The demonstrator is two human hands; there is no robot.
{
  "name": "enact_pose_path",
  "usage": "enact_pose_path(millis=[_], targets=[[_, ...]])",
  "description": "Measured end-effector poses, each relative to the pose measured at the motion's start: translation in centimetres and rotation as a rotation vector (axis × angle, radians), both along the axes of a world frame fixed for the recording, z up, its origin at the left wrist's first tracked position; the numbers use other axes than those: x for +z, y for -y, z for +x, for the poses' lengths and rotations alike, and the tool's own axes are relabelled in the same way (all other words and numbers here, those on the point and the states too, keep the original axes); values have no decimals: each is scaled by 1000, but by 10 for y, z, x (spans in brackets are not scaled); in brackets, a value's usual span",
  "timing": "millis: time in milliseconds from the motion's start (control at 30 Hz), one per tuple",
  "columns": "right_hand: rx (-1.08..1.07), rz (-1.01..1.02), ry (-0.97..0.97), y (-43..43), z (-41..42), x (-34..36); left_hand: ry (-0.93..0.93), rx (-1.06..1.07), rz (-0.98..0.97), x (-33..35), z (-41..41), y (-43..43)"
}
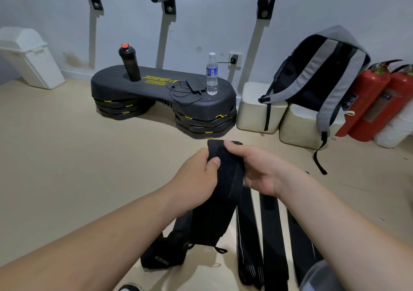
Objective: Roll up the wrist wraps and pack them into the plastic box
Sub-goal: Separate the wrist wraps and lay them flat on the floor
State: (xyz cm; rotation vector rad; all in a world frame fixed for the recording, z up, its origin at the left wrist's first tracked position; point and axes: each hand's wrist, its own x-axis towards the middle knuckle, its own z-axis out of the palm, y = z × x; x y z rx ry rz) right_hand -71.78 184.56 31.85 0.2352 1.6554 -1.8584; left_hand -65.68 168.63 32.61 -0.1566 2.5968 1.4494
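A black wrist wrap hangs between my two hands over the beige floor, its top end raised and its lower end reaching the floor. My left hand grips its left edge, thumb on the front. My right hand pinches the top right edge, thumb on the front. Several other black wraps lie flat in strips on the floor below my right forearm. Another black wrap with lettering lies bunched under the held one. No plastic box is in view.
A black step platform stands ahead, carrying a black shaker bottle, a water bottle and a phone with its cable. A grey backpack leans on cream blocks at right, beside red fire extinguishers. A white bin stands far left.
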Motion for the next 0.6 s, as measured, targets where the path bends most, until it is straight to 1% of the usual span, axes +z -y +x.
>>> enact_pose_path(millis=[100, 167, 233, 333, 400, 467, 533, 600], targets=[[108, 176, -187, -9, 3, 0, 104, -12, 37, -7, 6, -1], [118, 222, -224, -10, 9, -2, 152, -12, 38, -14, 10, -1], [73, 208, -258, -4, 15, -5, 185, -1, 96, -19, 14, 2], [-69, 128, -302, 9, 24, -9, 268, -27, 302, -21, 14, 7], [-185, 103, -294, 17, 30, -11, 299, -52, 372, -27, 12, 9], [-330, 81, -239, 21, 32, -15, 313, -37, 415, -40, 12, 7], [-483, 74, -137, 24, 29, -21, 320, 35, 473, -59, 14, 5], [-583, 75, -13, 29, 23, -34, 339, 101, 512, -80, 17, 5]])
